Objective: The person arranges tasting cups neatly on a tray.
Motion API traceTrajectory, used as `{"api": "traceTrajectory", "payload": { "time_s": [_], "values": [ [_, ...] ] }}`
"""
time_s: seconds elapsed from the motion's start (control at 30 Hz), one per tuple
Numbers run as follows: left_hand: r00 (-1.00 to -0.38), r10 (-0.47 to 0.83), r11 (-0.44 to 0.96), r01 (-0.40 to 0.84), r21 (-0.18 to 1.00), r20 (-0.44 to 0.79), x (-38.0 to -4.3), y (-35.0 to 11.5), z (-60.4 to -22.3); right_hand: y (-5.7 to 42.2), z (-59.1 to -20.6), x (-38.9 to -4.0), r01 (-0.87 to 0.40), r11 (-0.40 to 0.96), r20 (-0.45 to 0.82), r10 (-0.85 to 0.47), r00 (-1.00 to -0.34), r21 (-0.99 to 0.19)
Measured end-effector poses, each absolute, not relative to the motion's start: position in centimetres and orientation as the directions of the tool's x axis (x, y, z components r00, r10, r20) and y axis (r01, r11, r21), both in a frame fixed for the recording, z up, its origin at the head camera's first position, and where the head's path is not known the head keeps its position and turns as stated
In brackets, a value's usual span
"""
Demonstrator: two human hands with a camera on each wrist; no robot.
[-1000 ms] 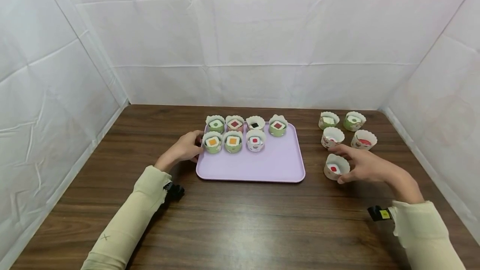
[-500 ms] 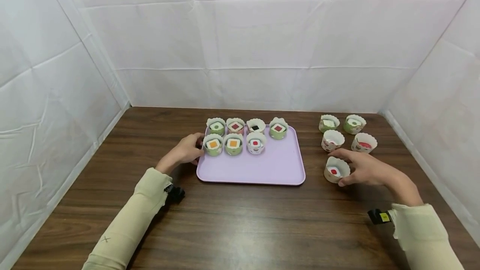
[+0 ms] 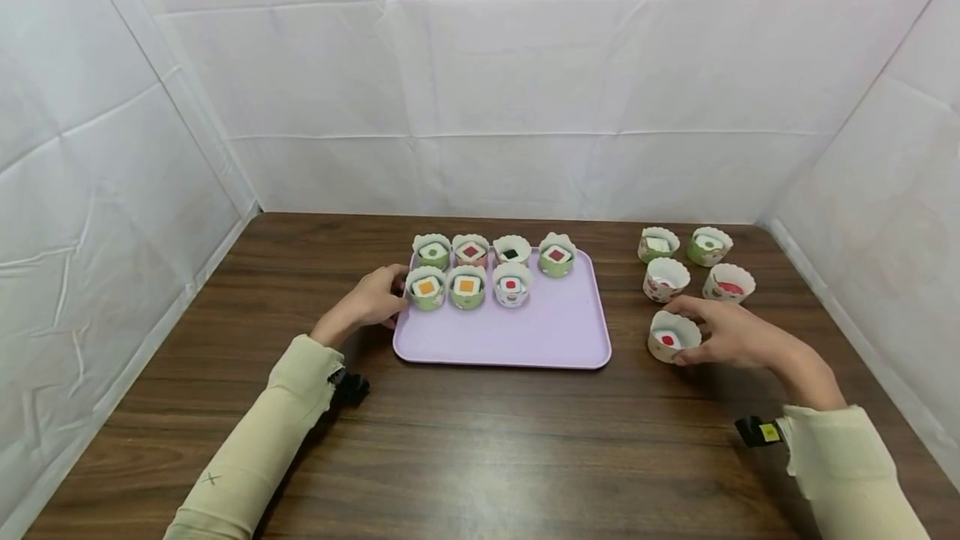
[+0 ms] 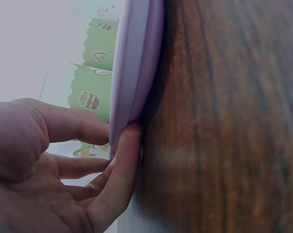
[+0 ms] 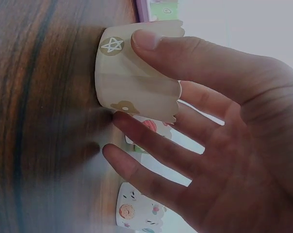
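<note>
My left hand [image 3: 371, 297] is at the left edge of a lilac tray [image 3: 502, 338]. In the left wrist view the thumb and fingers pinch the rim of the tray [image 4: 132, 63]. Far to the right, my right hand [image 3: 731, 333] holds a scalloped paper baking cup [image 3: 661, 353] standing on the table. Its thumb presses the near wall of the cup [image 5: 141, 80] in the right wrist view, while other fingers reach around behind, partly hidden. Inside that cup lies a white piece with a red mark [image 3: 667, 341].
Several baking cups holding white pieces with coloured marks stand on the tray in two rows, among them a green cup [image 3: 556, 266]. Behind my right hand are a white cup [image 3: 663, 290], a cup with red inside [image 3: 722, 292] and two green cups. White sheets [image 3: 510, 90] surround the wooden table [image 3: 480, 448].
</note>
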State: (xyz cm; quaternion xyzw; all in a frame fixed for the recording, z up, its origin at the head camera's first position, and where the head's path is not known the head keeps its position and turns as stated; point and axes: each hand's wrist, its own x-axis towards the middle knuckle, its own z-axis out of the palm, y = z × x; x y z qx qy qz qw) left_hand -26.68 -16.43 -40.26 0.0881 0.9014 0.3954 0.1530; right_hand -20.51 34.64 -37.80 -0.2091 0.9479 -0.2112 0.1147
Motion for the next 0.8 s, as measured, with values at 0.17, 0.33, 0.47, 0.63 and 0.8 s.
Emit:
{"api": "traceTrajectory", "payload": {
  "time_s": [0.17,0.33,0.47,0.63,0.8],
  "values": [
    [-0.937,0.282,0.675,0.041,0.737,-0.205,-26.66,-16.40,-40.26,34.66,-37.64,-20.40,-0.364,0.825,-0.094,-0.443,-0.891,-0.432],
    [-0.935,0.287,0.670,0.042,0.741,-0.207,-26.65,-16.40,-40.20,34.65,-37.31,-20.31,-0.373,0.819,-0.069,-0.444,-0.894,-0.435],
    [-0.934,0.287,0.665,0.036,0.746,-0.211,-26.71,-16.41,-40.32,34.58,-37.03,-20.20,-0.409,0.817,-0.020,-0.455,-0.890,-0.407],
    [-0.933,0.286,0.661,0.026,0.750,-0.219,-26.54,-16.32,-40.31,34.48,-36.87,-20.03,-0.430,0.817,0.019,-0.459,-0.888,-0.384],
    [-0.938,0.277,0.659,0.028,0.752,-0.208,-26.44,-16.27,-40.07,34.33,-36.85,-20.15,-0.432,0.823,0.027,-0.455,-0.890,-0.370]
  ]
}}
